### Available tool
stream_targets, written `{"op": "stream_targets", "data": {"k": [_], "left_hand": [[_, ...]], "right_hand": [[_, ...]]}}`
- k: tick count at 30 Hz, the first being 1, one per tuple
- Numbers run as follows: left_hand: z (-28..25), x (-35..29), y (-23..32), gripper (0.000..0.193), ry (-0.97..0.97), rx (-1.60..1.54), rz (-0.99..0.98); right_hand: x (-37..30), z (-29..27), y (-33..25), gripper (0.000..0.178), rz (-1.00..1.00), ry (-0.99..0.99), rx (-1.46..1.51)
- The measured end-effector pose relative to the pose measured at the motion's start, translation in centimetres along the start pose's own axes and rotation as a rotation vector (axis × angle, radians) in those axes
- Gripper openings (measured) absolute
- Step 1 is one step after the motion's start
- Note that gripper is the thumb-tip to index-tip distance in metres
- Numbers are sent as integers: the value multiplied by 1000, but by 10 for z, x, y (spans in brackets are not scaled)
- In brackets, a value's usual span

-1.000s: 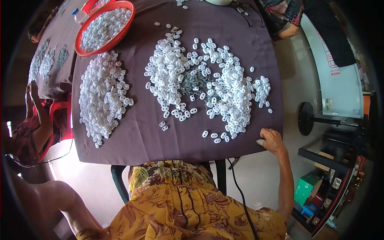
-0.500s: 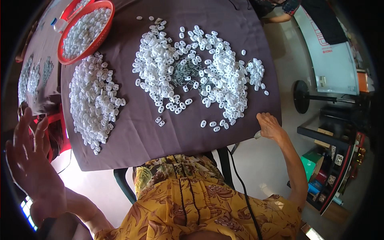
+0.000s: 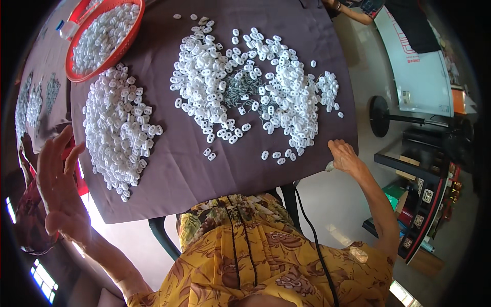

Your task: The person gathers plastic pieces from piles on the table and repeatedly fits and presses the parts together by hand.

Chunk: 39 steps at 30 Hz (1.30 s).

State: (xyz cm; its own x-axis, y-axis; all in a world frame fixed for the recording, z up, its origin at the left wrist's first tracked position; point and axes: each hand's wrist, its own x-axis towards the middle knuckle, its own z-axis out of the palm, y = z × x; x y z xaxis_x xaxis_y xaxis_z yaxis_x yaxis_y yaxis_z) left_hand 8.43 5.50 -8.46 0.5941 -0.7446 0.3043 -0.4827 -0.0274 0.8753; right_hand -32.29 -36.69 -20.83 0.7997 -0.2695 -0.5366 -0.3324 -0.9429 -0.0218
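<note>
Raised off the table's left front corner, my left hand [image 3: 64, 192] is open and holds nothing, its fingers apart. My right hand [image 3: 347, 157] rests at the right front edge of the cloth-covered table [image 3: 215, 176], fingers curled in. A small whitish thing [image 3: 330, 166] shows under its thumb side; I cannot make out what it is. Small white oval plastic pieces with two holes lie in a left pile [image 3: 115, 128], a middle pile [image 3: 200, 77] and a right pile [image 3: 292, 97]. Between the latter two is a heap of thin grey metal bits [image 3: 240, 88].
A red basket [image 3: 134, 38] full of white pieces stands at the far left, beside a blue-capped clear bottle [image 3: 66, 29]. Another table with small piles [image 3: 35, 105] lies further left. At the far right is a person's arm [image 3: 355, 15]. A black cable [image 3: 312, 238] hangs over my lap.
My left hand has shifted slightly right and turned, its fingers closer together. The view has moved a little. My right hand stays at the table edge.
</note>
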Motion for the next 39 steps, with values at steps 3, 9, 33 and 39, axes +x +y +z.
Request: {"op": "stream_targets", "data": {"k": [3, 9, 33, 39], "left_hand": [[3, 2, -7, 97, 21, -53, -26], [11, 10, -7, 96, -63, -70, 22], [180, -94, -7, 62, -156, -30, -446], [204, -86, -11, 48, -226, 108, -239]], "right_hand": [[0, 3, 1, 24, -2, 27, 4], [-1, 2, 1, 19, -11, 61, 26], [0, 5, 8, 22, -49, 18, 10], [2, 7, 8, 22, -73, 71, 15]]}}
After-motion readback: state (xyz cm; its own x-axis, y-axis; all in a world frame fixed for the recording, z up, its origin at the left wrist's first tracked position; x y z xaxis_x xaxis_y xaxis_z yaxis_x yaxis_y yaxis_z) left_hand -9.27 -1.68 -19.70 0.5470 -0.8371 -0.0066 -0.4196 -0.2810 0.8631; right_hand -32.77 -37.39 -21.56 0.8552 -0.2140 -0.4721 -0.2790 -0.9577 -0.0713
